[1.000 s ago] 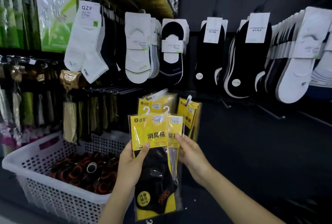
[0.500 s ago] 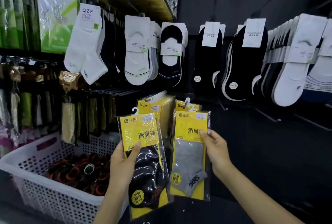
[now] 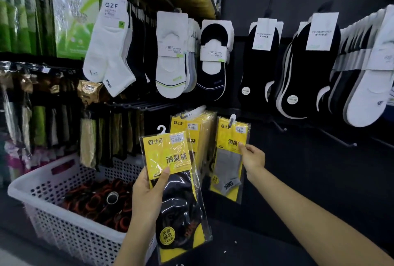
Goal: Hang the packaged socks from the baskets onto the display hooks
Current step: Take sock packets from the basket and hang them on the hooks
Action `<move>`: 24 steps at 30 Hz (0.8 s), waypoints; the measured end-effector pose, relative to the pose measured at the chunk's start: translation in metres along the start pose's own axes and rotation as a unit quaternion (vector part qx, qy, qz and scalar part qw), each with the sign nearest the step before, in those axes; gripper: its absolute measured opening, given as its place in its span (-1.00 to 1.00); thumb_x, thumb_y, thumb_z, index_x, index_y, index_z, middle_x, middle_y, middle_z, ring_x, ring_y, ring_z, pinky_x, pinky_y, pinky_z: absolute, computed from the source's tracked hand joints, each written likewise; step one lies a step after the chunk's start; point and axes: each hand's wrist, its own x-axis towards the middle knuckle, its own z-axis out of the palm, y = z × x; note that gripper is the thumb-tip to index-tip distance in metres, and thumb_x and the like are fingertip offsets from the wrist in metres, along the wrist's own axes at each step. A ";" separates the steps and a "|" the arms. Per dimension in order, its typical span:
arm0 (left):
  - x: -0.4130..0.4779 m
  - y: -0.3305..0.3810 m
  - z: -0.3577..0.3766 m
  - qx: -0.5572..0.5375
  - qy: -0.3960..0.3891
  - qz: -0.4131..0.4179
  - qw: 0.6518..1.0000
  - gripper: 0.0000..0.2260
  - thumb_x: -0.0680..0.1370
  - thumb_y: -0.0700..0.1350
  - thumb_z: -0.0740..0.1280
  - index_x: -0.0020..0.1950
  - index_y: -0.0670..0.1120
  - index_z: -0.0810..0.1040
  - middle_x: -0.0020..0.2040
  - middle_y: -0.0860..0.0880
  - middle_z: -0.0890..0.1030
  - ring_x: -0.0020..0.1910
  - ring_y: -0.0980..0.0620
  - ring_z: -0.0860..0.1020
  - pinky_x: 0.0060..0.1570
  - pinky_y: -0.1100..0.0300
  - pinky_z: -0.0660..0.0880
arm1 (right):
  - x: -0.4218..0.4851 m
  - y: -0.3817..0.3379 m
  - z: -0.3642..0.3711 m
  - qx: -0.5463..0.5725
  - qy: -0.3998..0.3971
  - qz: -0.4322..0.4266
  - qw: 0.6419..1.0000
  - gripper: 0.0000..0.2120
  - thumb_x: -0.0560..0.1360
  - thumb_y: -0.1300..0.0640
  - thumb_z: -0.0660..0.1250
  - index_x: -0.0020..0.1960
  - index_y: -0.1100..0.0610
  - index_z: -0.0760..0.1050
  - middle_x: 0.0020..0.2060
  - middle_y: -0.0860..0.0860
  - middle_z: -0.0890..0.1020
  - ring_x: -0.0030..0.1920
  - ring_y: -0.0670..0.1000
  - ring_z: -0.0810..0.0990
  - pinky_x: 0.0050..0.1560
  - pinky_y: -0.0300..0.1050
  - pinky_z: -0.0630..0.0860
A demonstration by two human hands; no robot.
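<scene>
Left of my left hand (image 3: 147, 193) I see the white perforated basket (image 3: 64, 221). That hand grips a yellow pack of black socks (image 3: 177, 189), thumb across its front, held upright. Just above and behind it hangs a row of yellow packs (image 3: 198, 129). My right hand (image 3: 252, 157) pinches the grey sock pack (image 3: 229, 159) at its right edge, its hanger at a display hook (image 3: 232, 119).

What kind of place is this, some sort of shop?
Most likely a shop's sock aisle: carded socks hang in rows on wall hooks, yellow sock packs fill a lower hook, and a white stock basket stands below.
</scene>
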 end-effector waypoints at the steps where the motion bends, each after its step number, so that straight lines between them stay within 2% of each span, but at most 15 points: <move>1: 0.000 -0.001 0.000 0.000 0.002 -0.001 1.000 -0.86 0.51 -0.05 0.36 0.02 0.17 0.59 0.00 0.16 0.68 -0.01 0.20 0.63 0.00 0.19 0.50 | 0.006 0.001 0.001 -0.008 0.011 0.002 1.000 -0.84 0.52 0.06 0.37 -0.15 0.14 0.55 -0.07 0.11 0.65 -0.10 0.02 0.54 -0.06 -0.11 0.45; 5: 0.001 -0.004 0.001 0.002 -0.002 -0.007 1.000 -0.85 0.51 -0.05 0.36 0.05 0.13 0.58 -0.01 0.16 0.68 -0.02 0.18 0.63 -0.13 0.28 0.55 | 0.022 0.008 0.001 -0.030 0.057 0.034 0.997 -0.82 0.51 0.07 0.39 0.00 0.18 0.58 0.00 0.11 0.65 -0.08 0.03 0.55 -0.09 -0.11 0.46; 9: -0.001 -0.003 0.004 0.016 -0.011 0.002 1.000 -0.85 0.51 -0.07 0.36 0.05 0.12 0.57 -0.01 0.19 0.67 -0.01 0.24 0.62 0.04 0.21 0.48 | 0.009 0.014 -0.011 -0.022 0.075 0.013 0.997 -0.76 0.51 0.12 0.39 0.13 0.20 0.54 0.08 0.10 0.61 -0.04 -0.03 0.51 -0.06 -0.18 0.40; 12: -0.003 -0.003 0.008 0.021 -0.028 -0.003 0.999 -0.83 0.52 -0.06 0.35 0.09 0.12 0.56 0.00 0.20 0.67 0.00 0.25 0.61 0.01 0.25 0.46 | -0.022 0.012 -0.020 -0.003 0.008 -0.013 1.000 -0.79 0.53 0.11 0.35 0.13 0.16 0.53 0.08 0.05 0.60 -0.01 -0.05 0.54 -0.01 -0.16 0.46; 15: -0.009 -0.005 0.017 0.031 -0.054 -0.013 0.998 -0.81 0.52 -0.07 0.35 0.14 0.07 0.56 0.04 0.13 0.67 0.05 0.18 0.61 0.05 0.21 0.48 | -0.065 0.003 -0.024 -0.006 -0.120 -0.025 0.992 -0.84 0.58 0.06 0.26 0.08 0.10 0.54 0.00 0.01 0.62 -0.05 -0.09 0.59 0.06 -0.12 0.55; 17: -0.014 -0.007 0.025 0.039 -0.066 -0.018 0.997 -0.81 0.52 -0.09 0.36 0.14 0.04 0.57 0.03 0.12 0.67 0.05 0.19 0.61 0.05 0.25 0.48 | -0.092 -0.004 -0.025 0.010 -0.215 -0.018 0.976 -0.82 0.60 0.04 0.21 0.03 0.07 0.56 -0.05 -0.04 0.65 -0.06 -0.12 0.63 0.00 -0.20 0.58; 19: -0.019 -0.009 0.032 0.049 -0.077 -0.020 0.996 -0.82 0.52 -0.09 0.37 0.12 0.04 0.58 0.01 0.12 0.68 0.04 0.21 0.61 0.02 0.30 0.46 | -0.111 -0.006 -0.026 0.023 -0.283 -0.007 0.959 -0.79 0.60 0.02 0.20 0.07 0.08 0.57 -0.04 -0.02 0.69 -0.02 -0.10 0.66 -0.05 -0.26 0.58; 22: -0.023 -0.012 0.040 0.057 -0.099 -0.018 0.993 -0.85 0.50 -0.09 0.39 0.06 0.05 0.59 -0.04 0.13 0.68 -0.02 0.21 0.62 -0.08 0.35 0.49 | -0.124 -0.006 -0.029 0.038 -0.299 -0.002 0.953 -0.77 0.57 0.08 0.28 0.15 0.15 0.56 0.01 0.05 0.70 0.04 0.01 0.67 0.09 -0.16 0.58; 24: -0.025 -0.013 0.044 0.050 -0.110 -0.020 0.993 -0.85 0.48 -0.11 0.41 0.02 0.06 0.58 -0.07 0.16 0.69 -0.04 0.20 0.63 -0.15 0.43 0.49 | -0.124 -0.006 -0.034 0.058 -0.288 -0.007 0.956 -0.81 0.55 0.12 0.31 0.12 0.15 0.57 -0.01 0.06 0.71 0.03 0.02 0.68 0.07 -0.15 0.59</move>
